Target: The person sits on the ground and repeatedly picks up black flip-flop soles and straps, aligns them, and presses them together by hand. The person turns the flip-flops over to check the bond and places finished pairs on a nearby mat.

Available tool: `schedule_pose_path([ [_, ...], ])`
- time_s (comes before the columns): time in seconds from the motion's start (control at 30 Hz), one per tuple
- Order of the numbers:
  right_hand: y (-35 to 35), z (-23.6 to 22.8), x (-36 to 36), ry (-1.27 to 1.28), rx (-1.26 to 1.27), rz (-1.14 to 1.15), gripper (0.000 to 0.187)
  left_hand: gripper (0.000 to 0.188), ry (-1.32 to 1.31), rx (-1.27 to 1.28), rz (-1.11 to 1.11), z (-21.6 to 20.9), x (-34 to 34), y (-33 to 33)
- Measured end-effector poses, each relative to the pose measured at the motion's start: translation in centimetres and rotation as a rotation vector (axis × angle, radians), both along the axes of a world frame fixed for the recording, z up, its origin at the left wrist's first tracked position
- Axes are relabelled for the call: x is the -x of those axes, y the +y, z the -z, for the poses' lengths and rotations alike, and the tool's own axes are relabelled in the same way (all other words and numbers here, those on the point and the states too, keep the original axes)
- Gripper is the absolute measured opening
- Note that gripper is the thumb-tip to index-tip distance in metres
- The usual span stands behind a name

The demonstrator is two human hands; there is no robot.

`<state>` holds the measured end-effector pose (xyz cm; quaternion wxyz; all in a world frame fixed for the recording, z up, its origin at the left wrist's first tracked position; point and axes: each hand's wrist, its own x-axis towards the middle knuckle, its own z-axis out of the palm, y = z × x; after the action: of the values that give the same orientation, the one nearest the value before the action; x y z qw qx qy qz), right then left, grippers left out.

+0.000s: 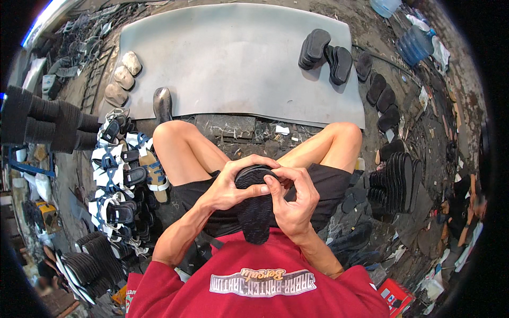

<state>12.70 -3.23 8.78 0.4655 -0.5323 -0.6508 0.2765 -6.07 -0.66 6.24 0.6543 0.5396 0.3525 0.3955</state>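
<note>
Centrally, on my feed, the black sole (255, 217) is held up in front of the person's lap, wide end away from the body and narrow end toward the red shirt (249, 259). I see the left hand (225, 185) closed around the wide end, thumb laid across the upper face, fingers arched over the far edge. The right hand (295, 199) is partly curled, thumb tip and bent forefinger close together at the right side of that end; I read this as a pinch on the rim, though the fingers underneath are hidden from me.

For good edge work, I would keep the left grip broad and steady, press with the right thumb pad close to the rim, and advance in short, even shifts, so the free narrow end doesn't twist.

Beyond the knees lies a grey mat (222, 63), with black soles (316, 45) stacked near its right edge and pale rounded lumps (124, 78) at its left. White-and-blue sandals (108, 175) crowd the person's left; a row of dark soles (397, 183) stands to the right.
</note>
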Motion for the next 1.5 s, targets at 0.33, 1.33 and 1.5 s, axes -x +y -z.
schedule_pose_path([
  [0.33, -0.7, 1.9, 0.9, 0.286, 0.127, 0.032, 0.045, 0.042, -0.143, 0.046, -0.002, 1.9, 0.3, -0.2],
  [1.33, -1.1, 1.8, 2.5, 0.388, 0.341, -0.009, 0.046, 0.042, 0.11, -0.152, -0.164, -1.2, -0.4, -1.2],
  [1.5, -0.1, 1.6, 1.8, 0.28, 0.293, 0.063, 0.05, 0.036, 0.415, -0.339, -0.451, -3.9, -2.4, -1.8],
])
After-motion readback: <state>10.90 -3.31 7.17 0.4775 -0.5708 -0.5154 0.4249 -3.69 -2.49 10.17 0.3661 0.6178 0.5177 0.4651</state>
